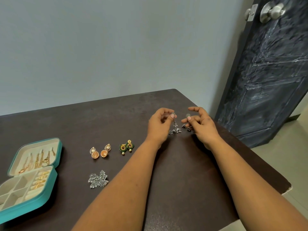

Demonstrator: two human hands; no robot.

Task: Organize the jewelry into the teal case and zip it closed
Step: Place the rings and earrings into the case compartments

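Both forearms reach out over the worktop, far right of the teal case. Left hand, raised, pinches the top of a silver earring that dangles from thumb and forefinger. Right hand, fingers loosely curled, pinches a second silver earring. Case lies open. Peach earrings, green earrings and silver brooches lie between case and hands.
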